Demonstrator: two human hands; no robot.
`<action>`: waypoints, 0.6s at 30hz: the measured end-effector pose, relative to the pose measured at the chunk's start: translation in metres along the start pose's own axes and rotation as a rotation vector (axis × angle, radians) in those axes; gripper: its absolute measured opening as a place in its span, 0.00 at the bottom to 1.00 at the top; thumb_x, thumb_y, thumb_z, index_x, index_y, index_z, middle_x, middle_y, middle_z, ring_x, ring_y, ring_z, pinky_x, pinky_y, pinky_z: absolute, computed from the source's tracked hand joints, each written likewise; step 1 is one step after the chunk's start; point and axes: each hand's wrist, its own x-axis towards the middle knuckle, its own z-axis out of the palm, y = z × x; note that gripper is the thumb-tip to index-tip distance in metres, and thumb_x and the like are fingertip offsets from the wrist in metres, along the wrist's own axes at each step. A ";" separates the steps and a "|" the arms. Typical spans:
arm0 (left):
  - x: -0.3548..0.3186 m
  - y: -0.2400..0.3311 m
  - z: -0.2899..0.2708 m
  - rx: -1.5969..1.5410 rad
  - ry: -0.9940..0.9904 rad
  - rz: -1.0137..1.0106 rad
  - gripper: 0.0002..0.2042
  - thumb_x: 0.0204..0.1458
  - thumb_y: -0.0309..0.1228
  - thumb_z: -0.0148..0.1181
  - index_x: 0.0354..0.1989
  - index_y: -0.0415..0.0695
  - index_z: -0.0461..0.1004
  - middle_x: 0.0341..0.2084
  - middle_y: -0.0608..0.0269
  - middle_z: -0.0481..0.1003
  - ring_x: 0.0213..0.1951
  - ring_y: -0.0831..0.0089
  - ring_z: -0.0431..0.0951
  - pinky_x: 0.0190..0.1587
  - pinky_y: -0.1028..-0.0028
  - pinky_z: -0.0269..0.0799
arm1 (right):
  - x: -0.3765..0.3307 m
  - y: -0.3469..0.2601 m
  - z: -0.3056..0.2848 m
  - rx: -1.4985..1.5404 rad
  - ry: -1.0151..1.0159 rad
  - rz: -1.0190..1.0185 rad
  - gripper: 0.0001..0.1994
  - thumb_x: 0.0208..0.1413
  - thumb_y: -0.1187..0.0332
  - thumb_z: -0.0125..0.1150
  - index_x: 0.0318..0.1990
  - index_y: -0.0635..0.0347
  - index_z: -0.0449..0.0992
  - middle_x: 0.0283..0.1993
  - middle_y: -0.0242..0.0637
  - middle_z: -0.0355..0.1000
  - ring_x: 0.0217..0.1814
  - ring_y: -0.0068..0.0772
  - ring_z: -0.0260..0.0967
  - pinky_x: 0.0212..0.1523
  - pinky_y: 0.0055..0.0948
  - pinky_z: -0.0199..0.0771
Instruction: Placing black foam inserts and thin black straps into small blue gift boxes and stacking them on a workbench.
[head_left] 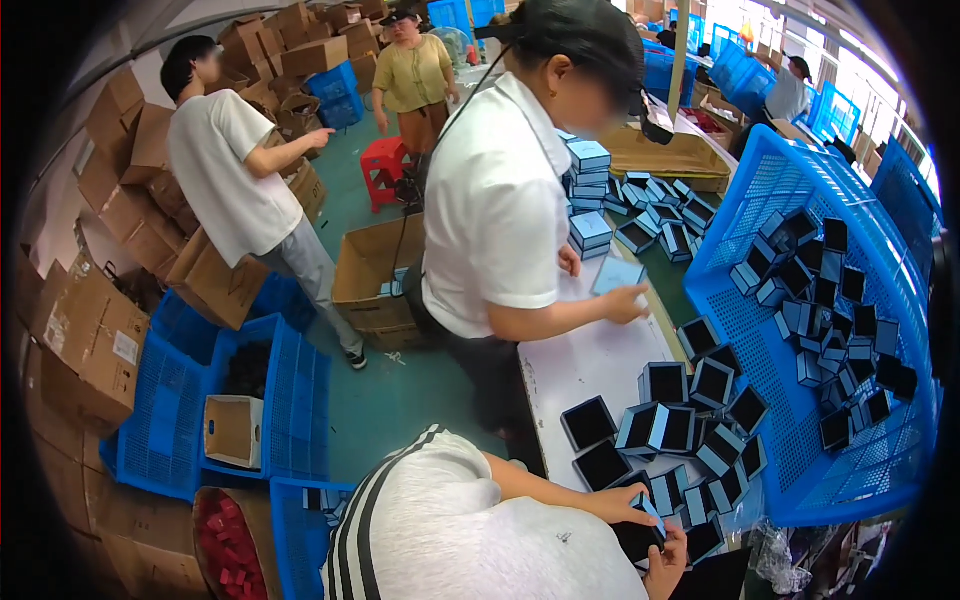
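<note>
My left hand (622, 503) and my right hand (667, 562) are closed together around a small blue box with a black inside (638, 540), low in the view at the table's near end. My left fingers grip its upper edge, while my right thumb and fingers press on its side. Part of the box is hidden by my hands and sleeve. Just beyond my hands, a loose pile of similar blue-and-black boxes (675, 428) covers the table, some lying tilted on one another.
A large blue plastic crate (720, 270), holding more boxes, stands right of the white table (565, 360). Across the table, a co-worker in a white shirt (500, 200) handles a light-blue box (617, 275) near stacked boxes (590, 235). Cartons (95, 340) and blue crates (165, 425) line the left side.
</note>
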 end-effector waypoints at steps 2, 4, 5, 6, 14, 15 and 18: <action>0.005 -0.009 0.004 0.052 0.028 -0.006 0.28 0.46 0.48 0.62 0.46 0.42 0.59 0.34 0.55 0.69 0.39 0.67 0.69 0.41 0.70 0.63 | 0.003 -0.026 0.007 0.066 0.061 0.104 0.11 0.52 0.68 0.61 0.38 0.62 0.68 0.50 0.44 0.68 0.36 0.33 0.63 0.39 0.28 0.64; 0.008 -0.018 0.006 0.103 0.053 -0.012 0.27 0.46 0.46 0.63 0.46 0.43 0.59 0.33 0.54 0.70 0.39 0.65 0.70 0.40 0.69 0.63 | 0.006 -0.018 0.027 0.299 0.183 0.024 0.22 0.54 0.69 0.59 0.53 0.63 0.59 0.52 0.43 0.60 0.52 0.35 0.61 0.55 0.31 0.59; 0.008 -0.022 0.008 0.133 0.093 0.031 0.26 0.46 0.43 0.63 0.47 0.44 0.59 0.33 0.53 0.70 0.38 0.63 0.71 0.39 0.68 0.64 | 0.001 -0.008 0.030 0.295 0.193 0.028 0.22 0.54 0.69 0.59 0.53 0.63 0.59 0.52 0.43 0.60 0.52 0.35 0.61 0.55 0.31 0.59; 0.006 -0.023 0.009 0.162 0.139 0.073 0.25 0.45 0.40 0.64 0.47 0.45 0.59 0.33 0.51 0.70 0.38 0.60 0.72 0.38 0.67 0.64 | 0.003 -0.018 0.038 0.348 0.273 0.125 0.21 0.52 0.70 0.60 0.51 0.63 0.60 0.51 0.42 0.60 0.52 0.35 0.61 0.56 0.31 0.58; -0.005 -0.011 0.004 0.234 0.141 0.075 0.23 0.43 0.23 0.58 0.49 0.43 0.59 0.38 0.45 0.71 0.44 0.51 0.73 0.44 0.63 0.68 | -0.003 -0.015 0.063 0.357 0.202 0.378 0.29 0.47 0.75 0.64 0.56 0.65 0.58 0.53 0.44 0.62 0.55 0.34 0.60 0.54 0.30 0.61; -0.004 -0.012 0.003 0.191 0.175 0.038 0.24 0.42 0.23 0.58 0.49 0.43 0.59 0.39 0.45 0.71 0.44 0.51 0.73 0.45 0.63 0.67 | -0.005 -0.006 0.062 0.399 0.093 0.424 0.29 0.45 0.75 0.65 0.55 0.66 0.60 0.52 0.43 0.65 0.56 0.33 0.60 0.53 0.30 0.63; -0.007 -0.021 -0.004 0.162 0.052 0.001 0.25 0.40 0.23 0.60 0.50 0.42 0.59 0.40 0.44 0.71 0.45 0.51 0.72 0.46 0.63 0.68 | -0.010 0.021 0.065 0.242 -0.074 0.495 0.29 0.44 0.74 0.66 0.55 0.66 0.60 0.50 0.44 0.67 0.53 0.33 0.63 0.53 0.30 0.63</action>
